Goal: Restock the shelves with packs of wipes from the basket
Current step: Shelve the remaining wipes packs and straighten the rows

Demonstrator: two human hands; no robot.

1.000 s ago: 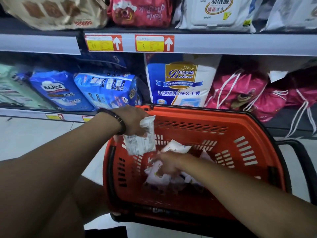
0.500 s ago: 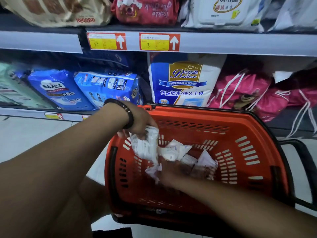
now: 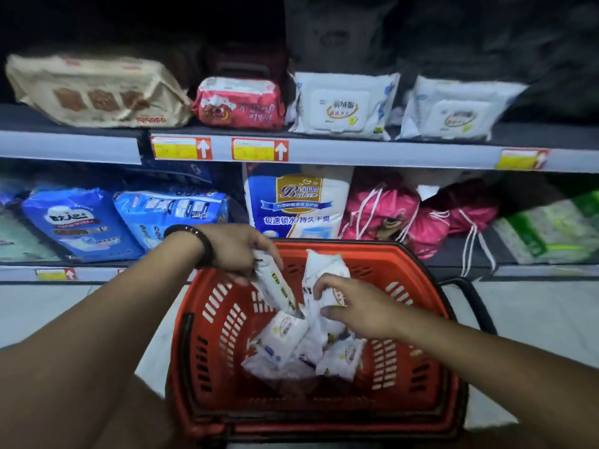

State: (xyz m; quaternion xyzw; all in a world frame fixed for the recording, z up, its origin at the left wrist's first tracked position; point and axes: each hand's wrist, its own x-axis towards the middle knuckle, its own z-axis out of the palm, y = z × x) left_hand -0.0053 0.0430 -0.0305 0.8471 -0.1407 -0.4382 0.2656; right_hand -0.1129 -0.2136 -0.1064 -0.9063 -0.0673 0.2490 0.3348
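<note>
basket (image 3: 214, 319): red moulded plastic with slotted walls, faintly glossy, below the left hand (image 3: 240, 247) and the right hand (image 3: 353, 306).
basket handle (image 3: 476, 306): smooth black plastic, right of the right hand.
packs of wipes (image 3: 285, 332): white printed plastic film, glossy and crinkled; the same film is gripped in each hand.
bracelet (image 3: 202, 241): dark polished beads, worn behind the left hand.
shelf edge (image 3: 389, 153): grey, smooth, matt, beyond the hands.
floor (image 3: 48, 309): pale smooth tiles, left of the left hand.

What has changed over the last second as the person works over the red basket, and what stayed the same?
The right hand has risen from the heap of packs in the red basket, now gripping a white pack of wipes. The left hand still holds a second pack over the basket; the basket stays by the shelves.
</note>
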